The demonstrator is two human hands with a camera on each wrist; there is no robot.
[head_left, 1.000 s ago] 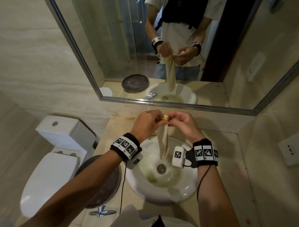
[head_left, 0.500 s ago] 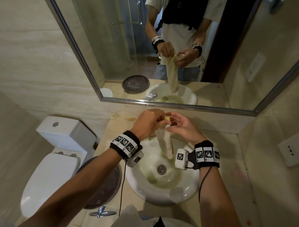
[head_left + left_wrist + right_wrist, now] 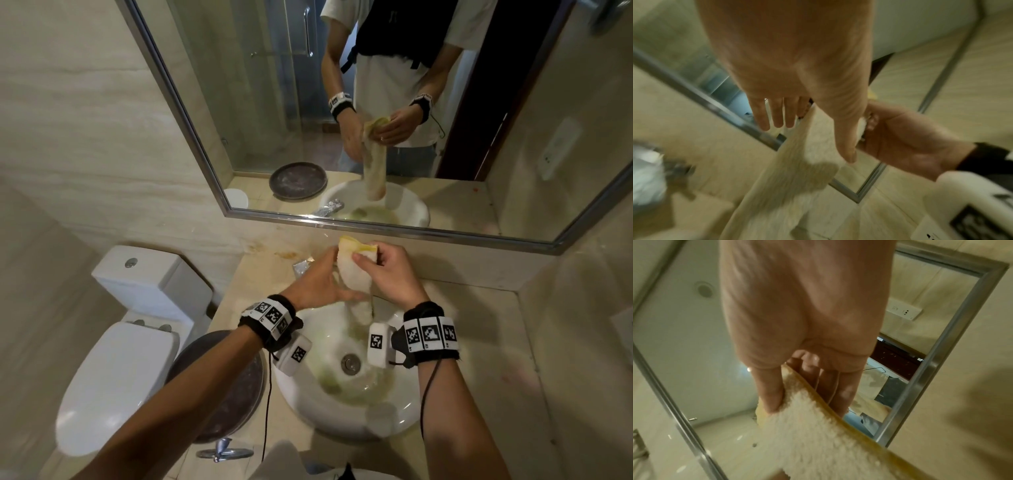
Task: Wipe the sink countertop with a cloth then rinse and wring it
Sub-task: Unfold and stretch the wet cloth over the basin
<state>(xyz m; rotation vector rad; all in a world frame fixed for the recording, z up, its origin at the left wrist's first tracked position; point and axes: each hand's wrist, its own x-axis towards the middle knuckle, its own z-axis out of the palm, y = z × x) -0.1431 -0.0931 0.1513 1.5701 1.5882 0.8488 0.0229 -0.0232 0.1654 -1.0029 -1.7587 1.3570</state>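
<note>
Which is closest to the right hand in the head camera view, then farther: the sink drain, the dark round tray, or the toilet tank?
From the right hand:
1. Sink drain, just below in the basin.
2. Dark round tray, left of the sink.
3. Toilet tank, far left.

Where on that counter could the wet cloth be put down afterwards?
Bare counter lies right of the basin, up to the side wall. A narrower strip runs behind the basin under the mirror, near the faucet. Left is crowded by the dark round tray.
</note>
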